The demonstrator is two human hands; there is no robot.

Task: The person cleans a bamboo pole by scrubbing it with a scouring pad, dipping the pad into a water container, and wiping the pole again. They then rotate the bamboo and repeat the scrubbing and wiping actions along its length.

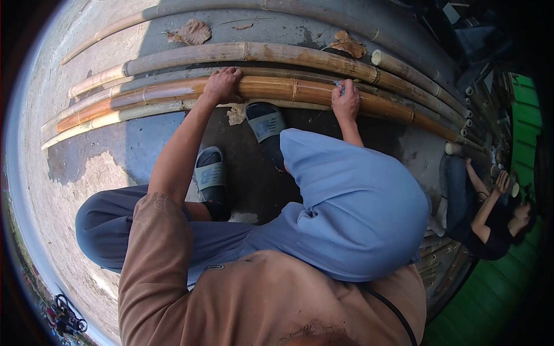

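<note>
A glossy, orange-brown bamboo pole [266, 87] lies across the ground in front of my feet. My left hand [222, 86] is closed over it left of the middle, fingers wrapped on its far side. Farther right, my right hand [346, 102] is closed and pressed against the same pole. A small bluish thing shows between its fingers; most of it is hidden, so its kind cannot be made out. Paler bamboo poles lie alongside, one thick weathered pole [190, 56] beyond and a thin light pole [115, 120] on the near side.
Dry leaves [195, 33] lie on the concrete beyond the poles. My sandals [267, 122] stand close to the near pole. At right, another person [490, 222] sits by more bamboo, hands raised. A green corrugated surface [490, 291] is behind them. A motorcycle [69, 316] appears at lower left.
</note>
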